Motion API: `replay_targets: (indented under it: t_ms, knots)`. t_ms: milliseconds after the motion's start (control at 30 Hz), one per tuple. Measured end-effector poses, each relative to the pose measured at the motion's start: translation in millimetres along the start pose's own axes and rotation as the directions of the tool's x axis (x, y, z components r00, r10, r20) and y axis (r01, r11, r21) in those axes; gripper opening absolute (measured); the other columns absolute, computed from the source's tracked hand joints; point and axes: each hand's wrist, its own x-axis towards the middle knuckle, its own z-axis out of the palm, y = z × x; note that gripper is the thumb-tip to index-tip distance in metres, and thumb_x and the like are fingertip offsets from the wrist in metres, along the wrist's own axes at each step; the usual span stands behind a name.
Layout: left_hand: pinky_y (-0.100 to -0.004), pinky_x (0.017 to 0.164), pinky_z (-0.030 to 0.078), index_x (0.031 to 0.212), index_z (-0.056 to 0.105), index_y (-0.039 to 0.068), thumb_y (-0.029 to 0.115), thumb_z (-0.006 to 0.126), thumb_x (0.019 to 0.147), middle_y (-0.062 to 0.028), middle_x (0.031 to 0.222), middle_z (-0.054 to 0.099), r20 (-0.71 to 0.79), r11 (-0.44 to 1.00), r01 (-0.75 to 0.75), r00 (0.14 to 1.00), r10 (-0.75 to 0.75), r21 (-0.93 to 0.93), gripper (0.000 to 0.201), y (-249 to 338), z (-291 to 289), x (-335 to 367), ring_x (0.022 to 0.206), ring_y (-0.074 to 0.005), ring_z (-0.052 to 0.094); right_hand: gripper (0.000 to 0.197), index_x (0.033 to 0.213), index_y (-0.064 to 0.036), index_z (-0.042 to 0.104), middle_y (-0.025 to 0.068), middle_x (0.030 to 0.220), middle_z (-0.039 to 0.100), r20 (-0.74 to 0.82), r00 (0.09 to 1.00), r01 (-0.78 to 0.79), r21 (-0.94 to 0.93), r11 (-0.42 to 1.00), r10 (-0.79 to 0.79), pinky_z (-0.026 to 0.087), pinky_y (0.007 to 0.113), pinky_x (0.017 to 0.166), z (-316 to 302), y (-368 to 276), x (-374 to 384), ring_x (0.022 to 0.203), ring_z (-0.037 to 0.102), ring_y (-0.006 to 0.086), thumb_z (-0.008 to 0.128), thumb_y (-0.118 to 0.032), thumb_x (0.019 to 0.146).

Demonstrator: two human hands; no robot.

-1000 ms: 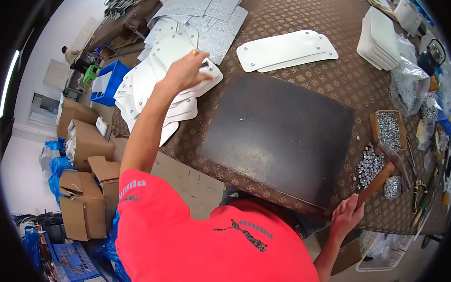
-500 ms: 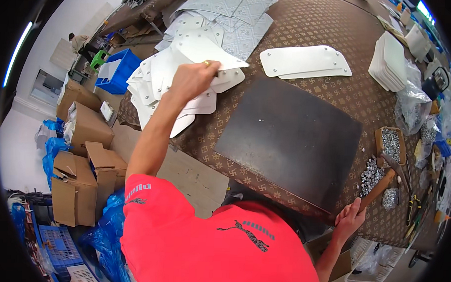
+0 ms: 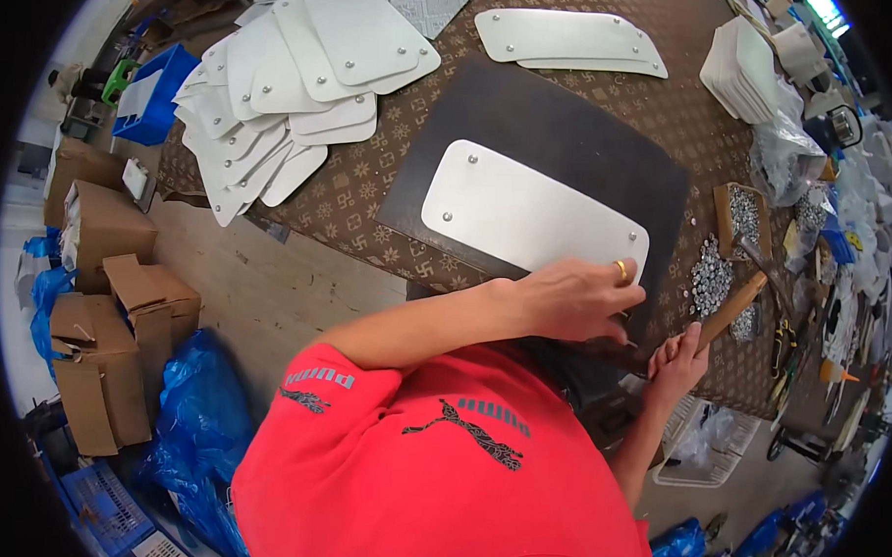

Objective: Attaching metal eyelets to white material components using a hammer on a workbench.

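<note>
A white panel [image 3: 532,198] with rounded corners and metal studs lies flat on the black board [image 3: 560,120]. Over its near right corner is my left hand [image 3: 578,298], a ring on one finger, its bent fingers at the panel's edge; they cover that corner. Lower right, at the board's near corner, my right hand [image 3: 677,363] is wrapped round the wooden handle of a hammer [image 3: 730,313], whose head points away from me. Left of the board, similar studded panels [image 3: 306,67] lie in a loose overlapping pile.
Beyond the board lie more white panels [image 3: 572,37], with a neat stack [image 3: 740,68] farther right. Loose metal studs [image 3: 711,280] and a small box of them [image 3: 743,218] are beside the hammer, near pliers [image 3: 783,344]. Cardboard boxes [image 3: 123,233] stand on the floor at left.
My left hand has come from the pile to the board, and a white panel now lies there. My right hand stays on the hammer. The whole view has shifted.
</note>
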Motion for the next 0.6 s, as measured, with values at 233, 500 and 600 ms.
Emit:
replay_targets:
  t_ms: [233, 500, 600]
  knots:
    - [-0.0298, 0.078, 0.053, 0.101, 0.071, 0.002, 0.003, 0.076, 0.08, -0.0059, 0.094, 0.068, -0.387, 0.846, 0.405, 0.76, -0.522, -0.345, 0.022, -36.7, -103.6, -49.4, 0.088, -0.0172, 0.066, 0.032, 0.084, -0.0112, 0.044, -0.0045, 0.057, 0.034, 0.014, 1.0, -0.007, -0.013, 1.0, 0.007, 0.023, 0.023, 0.032, 17.5, -13.2, -21.1, 0.038, 0.028, 0.0045, 0.052, -0.033, 0.105]
    - [-0.0242, 0.077, 0.052, 0.101, 0.073, 0.001, 0.001, 0.074, 0.083, -0.0038, 0.092, 0.072, -0.333, 0.7, 0.426, 0.66, -0.674, -0.573, 0.018, -91.3, -128.9, -62.9, 0.083, -0.0101, 0.066, 0.03, 0.086, -0.008, 0.048, -0.0036, 0.06, 0.039, 0.428, 0.904, 0.081, -0.187, 0.979, 0.006, 0.024, 0.021, 0.035, 76.7, -48.4, -47.4, 0.041, 0.032, 0.003, 0.05, -0.031, 0.106]
    - [-0.0243, 0.076, 0.052, 0.101, 0.072, 0.0, 0.002, 0.074, 0.084, -0.0041, 0.091, 0.072, -0.298, 0.724, 0.486, 0.687, -0.662, -0.489, 0.018, -97.6, -121.5, -65.2, 0.082, -0.0098, 0.066, 0.03, 0.087, -0.0068, 0.049, -0.0029, 0.061, 0.042, 0.533, 0.846, 0.196, -0.277, 0.941, -0.019, 0.025, 0.021, 0.036, 94.5, -57.1, -52.0, 0.043, 0.035, 0.0028, 0.05, -0.03, 0.106]
